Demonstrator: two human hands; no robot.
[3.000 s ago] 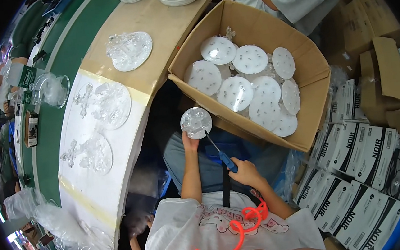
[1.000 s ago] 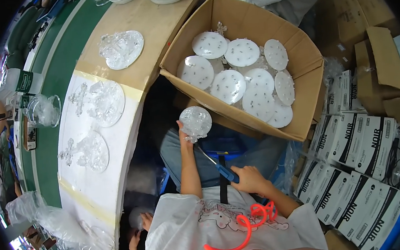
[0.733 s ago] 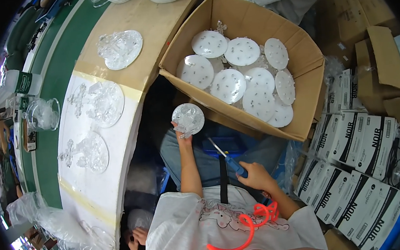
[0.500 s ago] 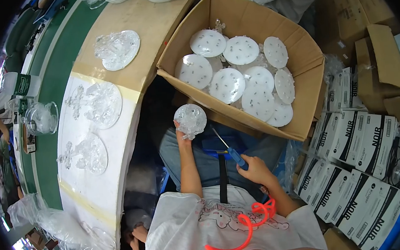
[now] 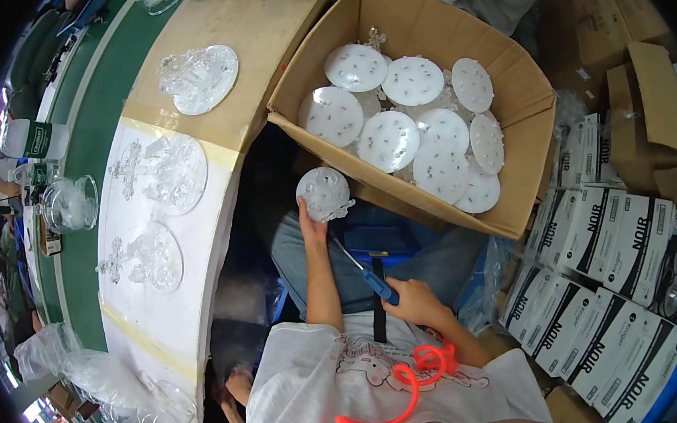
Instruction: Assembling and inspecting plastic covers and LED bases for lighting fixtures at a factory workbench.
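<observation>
My left hand (image 5: 311, 222) is closed on the edge of a round white disc with see-through crystal-like ornaments (image 5: 323, 193), held up just off the near left corner of a cardboard box. In my right hand (image 5: 416, 301) is a screwdriver (image 5: 380, 286) with a blue handle and a long metal shaft. Its tip points up toward the lower edge of the disc; whether it touches cannot be told. Several white discs with small metal fixings (image 5: 387, 141) lie in the cardboard box (image 5: 417, 192), with see-through ornaments partly hidden beneath them.
Three see-through ornaments on round bases (image 5: 165, 177) stand on the curved-looking worktable (image 5: 136, 245) at left. Beyond it runs a green conveyor belt (image 5: 80, 290). White cartons (image 5: 623, 340) are stacked at right. A red coiled cord (image 5: 401, 379) crosses my lap. Another person's hand (image 5: 239, 381) shows at lower left.
My right hand has moved left with the screwdriver, bringing the tip closer to the disc. The disc has tilted and turned slightly in my left hand.
</observation>
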